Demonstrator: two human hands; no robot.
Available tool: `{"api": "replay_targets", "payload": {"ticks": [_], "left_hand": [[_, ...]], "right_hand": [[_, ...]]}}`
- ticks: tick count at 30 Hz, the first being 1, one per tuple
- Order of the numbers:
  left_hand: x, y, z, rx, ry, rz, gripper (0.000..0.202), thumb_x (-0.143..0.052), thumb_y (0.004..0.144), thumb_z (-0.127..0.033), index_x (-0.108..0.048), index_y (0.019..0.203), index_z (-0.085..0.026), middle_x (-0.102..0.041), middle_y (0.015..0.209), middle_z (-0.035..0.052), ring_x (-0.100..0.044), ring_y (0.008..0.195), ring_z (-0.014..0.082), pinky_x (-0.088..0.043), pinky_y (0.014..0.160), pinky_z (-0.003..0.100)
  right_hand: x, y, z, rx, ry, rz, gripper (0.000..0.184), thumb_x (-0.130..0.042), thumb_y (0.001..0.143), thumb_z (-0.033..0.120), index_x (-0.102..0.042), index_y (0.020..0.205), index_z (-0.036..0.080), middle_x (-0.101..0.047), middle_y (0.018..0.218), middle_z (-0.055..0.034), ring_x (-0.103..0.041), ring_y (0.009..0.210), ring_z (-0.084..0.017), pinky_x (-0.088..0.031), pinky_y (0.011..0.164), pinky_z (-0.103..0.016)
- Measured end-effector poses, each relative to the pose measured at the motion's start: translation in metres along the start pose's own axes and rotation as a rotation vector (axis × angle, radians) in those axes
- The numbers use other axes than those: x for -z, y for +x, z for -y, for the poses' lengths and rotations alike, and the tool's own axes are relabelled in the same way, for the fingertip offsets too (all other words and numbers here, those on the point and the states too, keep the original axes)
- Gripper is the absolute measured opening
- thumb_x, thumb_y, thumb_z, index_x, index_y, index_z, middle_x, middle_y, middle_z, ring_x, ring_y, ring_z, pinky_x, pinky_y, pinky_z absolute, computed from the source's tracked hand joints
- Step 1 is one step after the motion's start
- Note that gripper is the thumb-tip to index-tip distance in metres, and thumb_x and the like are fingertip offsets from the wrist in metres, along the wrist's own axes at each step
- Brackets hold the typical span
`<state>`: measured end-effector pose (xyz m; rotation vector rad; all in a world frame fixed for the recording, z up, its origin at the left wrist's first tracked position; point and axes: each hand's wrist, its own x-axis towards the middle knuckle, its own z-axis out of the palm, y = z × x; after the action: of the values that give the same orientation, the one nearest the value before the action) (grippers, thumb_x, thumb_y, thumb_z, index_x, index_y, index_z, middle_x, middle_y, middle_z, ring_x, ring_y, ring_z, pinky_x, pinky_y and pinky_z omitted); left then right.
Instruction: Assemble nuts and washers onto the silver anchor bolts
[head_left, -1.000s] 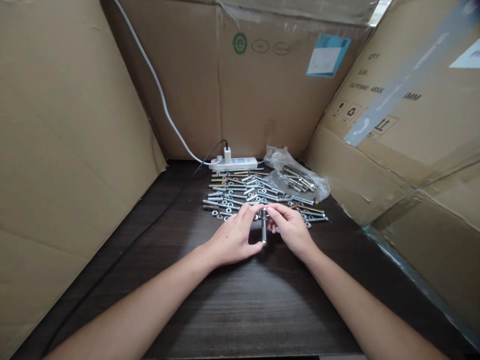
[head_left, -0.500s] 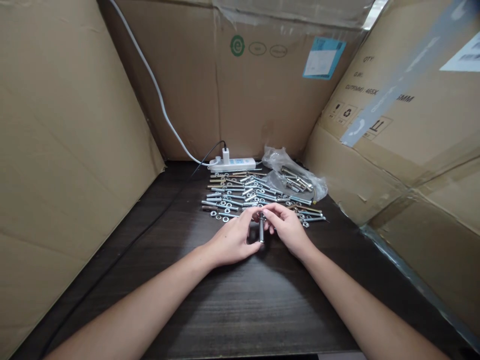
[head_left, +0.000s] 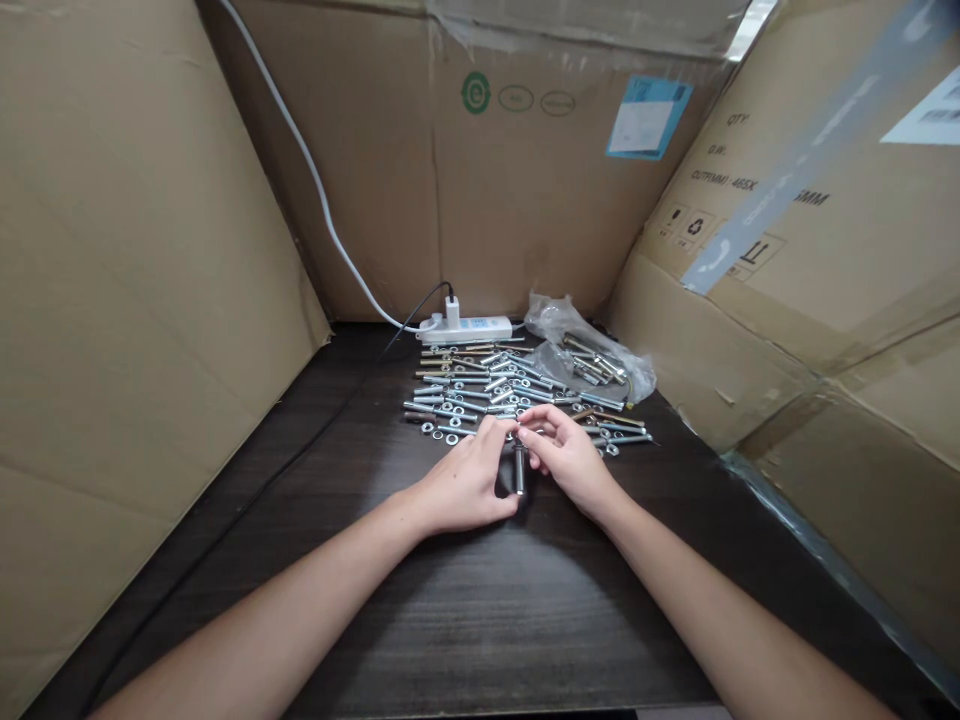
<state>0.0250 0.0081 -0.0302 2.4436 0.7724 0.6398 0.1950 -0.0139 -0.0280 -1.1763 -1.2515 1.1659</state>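
My left hand (head_left: 466,482) and my right hand (head_left: 571,455) meet over a dark wooden table (head_left: 480,600). Between them stands a silver metal bolt (head_left: 519,468), held roughly upright. The left thumb and fingers pinch its lower part. The right fingertips close on its top end, where a small nut or washer may sit; I cannot make that out. Just behind the hands lies a spread of several bolts, nuts and washers (head_left: 480,390).
A clear plastic bag (head_left: 592,358) with more bolts lies at the back right. A white power strip (head_left: 466,327) with a white cable and a black lead sits against the back wall. Cardboard walls (head_left: 127,280) close in left, back and right.
Both hands with the bolt have shifted slightly left and toward the pile. The right fingers have turned a little at the bolt's top.
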Motion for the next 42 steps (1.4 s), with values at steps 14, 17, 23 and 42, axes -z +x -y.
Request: {"api": "replay_targets", "payload": {"ticks": [14,17,23,42], "left_hand": [[-0.0023,-0.0011,-0.0003,-0.076,-0.056,-0.05,0.068,-0.063,0.065,-0.02,-0.029,0.124,-0.02,-0.04,0.112,0.0072,-0.051,0.097,0.0212,-0.047,0.088,0.038],[-0.0018,-0.0017,-0.001,-0.073,-0.063,-0.044,0.066,-0.063,0.066,-0.019,-0.03,0.124,-0.021,-0.04,0.111,0.0068,-0.051,0.097,0.0209,-0.047,0.087,0.038],[-0.002,-0.0024,-0.0009,-0.072,-0.057,-0.022,0.066,-0.064,0.066,-0.02,-0.03,0.124,-0.021,-0.04,0.111,0.0067,-0.052,0.094,0.02,-0.048,0.086,0.037],[-0.0006,-0.0032,-0.002,-0.041,-0.023,-0.012,0.065,-0.062,0.069,-0.021,-0.03,0.125,-0.022,-0.038,0.112,0.0068,-0.052,0.095,0.0204,-0.049,0.085,0.036]], "right_hand": [[0.0032,-0.0022,0.0012,-0.222,0.311,0.153,0.018,-0.065,0.075,0.03,-0.065,0.084,0.015,-0.054,0.066,0.0,-0.046,0.056,-0.007,-0.03,0.047,-0.018],[0.0029,-0.0018,0.003,-0.211,0.293,0.172,0.017,-0.065,0.076,0.031,-0.063,0.083,0.015,-0.053,0.066,0.0007,-0.044,0.055,-0.006,-0.03,0.047,-0.017],[0.0014,-0.0035,0.0055,-0.193,0.275,0.18,0.018,-0.067,0.074,0.031,-0.059,0.083,0.017,-0.051,0.067,0.0024,-0.043,0.055,-0.007,-0.031,0.047,-0.019],[0.0028,-0.003,0.0061,-0.197,0.353,0.179,0.013,-0.061,0.075,0.03,-0.063,0.079,0.017,-0.055,0.073,-0.0015,-0.046,0.064,-0.011,-0.032,0.051,-0.023]]}}
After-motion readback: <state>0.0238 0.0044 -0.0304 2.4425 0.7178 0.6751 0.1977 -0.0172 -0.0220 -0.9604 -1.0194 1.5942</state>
